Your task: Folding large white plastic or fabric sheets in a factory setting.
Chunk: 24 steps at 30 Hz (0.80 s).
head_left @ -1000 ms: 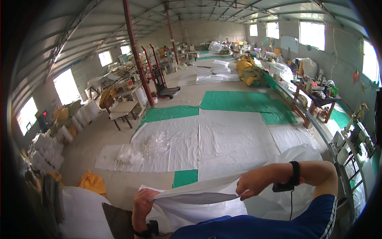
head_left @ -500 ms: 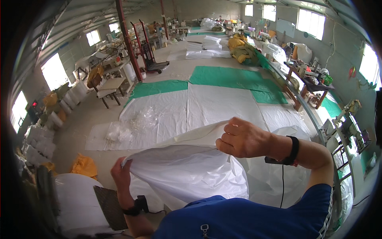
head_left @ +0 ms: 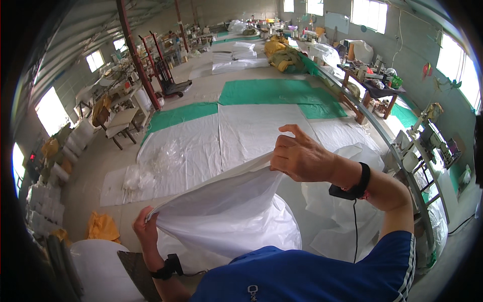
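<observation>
A large white sheet-plastic bag [head_left: 226,206] is stretched between my two hands, its mouth spread and the upper edge pulled fairly straight. My left hand [head_left: 146,225] pinches one end of that edge at the lower left. Higher up and to the right, my right hand [head_left: 302,157] grips the other end, with its index finger raised off the material. The bag's body hangs in folds toward my blue shirt, and its lower part is hidden behind my chest. More crumpled translucent white plastic [head_left: 347,201] lies under my right forearm.
White sheets [head_left: 261,131] and green sheets [head_left: 271,93] cover the floor ahead, with a clump of clear plastic [head_left: 138,178] on the left. A metal rail [head_left: 375,118] runs along the right. A chair [head_left: 121,123], a hand truck [head_left: 163,75] and a yellow cloth [head_left: 103,227] are on the left.
My view has swung slightly right. The bag's upper edge is drawn tauter between my hands. My right index finger has lifted away from the others.
</observation>
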{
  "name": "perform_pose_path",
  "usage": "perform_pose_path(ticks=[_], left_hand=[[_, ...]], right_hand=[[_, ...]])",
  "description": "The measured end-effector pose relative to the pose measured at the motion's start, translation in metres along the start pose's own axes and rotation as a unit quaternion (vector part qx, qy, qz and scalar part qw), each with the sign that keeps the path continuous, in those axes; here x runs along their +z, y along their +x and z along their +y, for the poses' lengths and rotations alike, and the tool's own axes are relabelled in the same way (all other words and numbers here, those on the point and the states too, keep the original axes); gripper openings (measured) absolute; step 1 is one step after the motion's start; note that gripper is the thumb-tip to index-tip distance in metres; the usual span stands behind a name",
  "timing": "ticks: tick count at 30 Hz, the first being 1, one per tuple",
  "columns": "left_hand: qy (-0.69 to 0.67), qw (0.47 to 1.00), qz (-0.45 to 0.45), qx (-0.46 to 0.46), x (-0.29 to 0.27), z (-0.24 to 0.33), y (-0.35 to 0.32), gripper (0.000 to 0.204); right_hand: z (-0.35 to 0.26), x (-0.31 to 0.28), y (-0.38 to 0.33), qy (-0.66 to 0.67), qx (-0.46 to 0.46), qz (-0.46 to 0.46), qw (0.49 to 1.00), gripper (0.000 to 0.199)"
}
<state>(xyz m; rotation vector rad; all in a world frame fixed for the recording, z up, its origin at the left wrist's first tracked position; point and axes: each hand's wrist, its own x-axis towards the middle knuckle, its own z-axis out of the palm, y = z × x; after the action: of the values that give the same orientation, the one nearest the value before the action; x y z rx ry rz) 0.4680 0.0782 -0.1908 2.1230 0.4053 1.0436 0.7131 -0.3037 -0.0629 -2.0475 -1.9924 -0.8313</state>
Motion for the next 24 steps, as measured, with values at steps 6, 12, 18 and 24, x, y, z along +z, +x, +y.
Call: perform_pose_path(ticks=[6,12,18,24], left_hand=[[-0.043,0.998,0.003,0.035,-0.002,0.017,0.003,0.011],[-0.138,0.988,0.050,0.046,-0.024,0.044,-0.014,0.009],[-0.318,0.929,0.145,-0.120,0.004,0.059,-0.016,0.010],[-0.311,0.934,0.137,-0.108,-0.013,0.034,-0.032,0.010]], right_hand=[[-0.011,-0.016,0.003,-0.064,0.063,0.065,0.994,0.020],[-0.011,-0.004,-0.013,0.259,0.227,0.246,0.906,0.066],[-0.017,0.077,-0.020,0.663,0.324,0.218,0.639,0.041],[-0.010,0.090,-0.003,0.724,0.364,0.255,0.528,0.017]])
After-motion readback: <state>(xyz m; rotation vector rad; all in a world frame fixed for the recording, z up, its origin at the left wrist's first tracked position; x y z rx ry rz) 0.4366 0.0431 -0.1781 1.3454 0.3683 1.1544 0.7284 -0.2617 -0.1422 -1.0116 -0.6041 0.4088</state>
